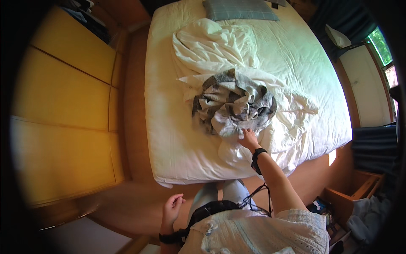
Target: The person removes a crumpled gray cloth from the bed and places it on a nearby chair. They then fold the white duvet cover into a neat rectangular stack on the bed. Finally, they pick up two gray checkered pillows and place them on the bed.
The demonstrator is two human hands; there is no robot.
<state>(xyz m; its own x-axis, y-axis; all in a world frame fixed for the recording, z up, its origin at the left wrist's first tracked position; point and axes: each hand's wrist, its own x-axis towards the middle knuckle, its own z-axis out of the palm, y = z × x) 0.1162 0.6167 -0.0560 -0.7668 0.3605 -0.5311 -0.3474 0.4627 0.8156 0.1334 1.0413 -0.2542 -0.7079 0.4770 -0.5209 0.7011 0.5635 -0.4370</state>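
On the bed lies a crumpled bundle of grey-and-white cloth (234, 99), its folds showing a darker grey side and a paler one. My right hand (249, 139) reaches forward to the near edge of this bundle, its fingers closed on the cloth there. A dark band circles that wrist. Under and around the bundle spreads a rumpled white sheet (292, 112). Low by my body, short of the bed's near edge, my left hand (172, 207) hangs with loosely bent fingers and holds nothing.
The mattress (167, 139) has a white fitted cover; a grey checked pillow (241, 9) lies at its far end. Yellow cabinet doors (63, 93) line the left side. At lower right stands a wooden drawer unit (353, 190) beside piled clothes (370, 216). Black cables (262, 194) hang near my waist.
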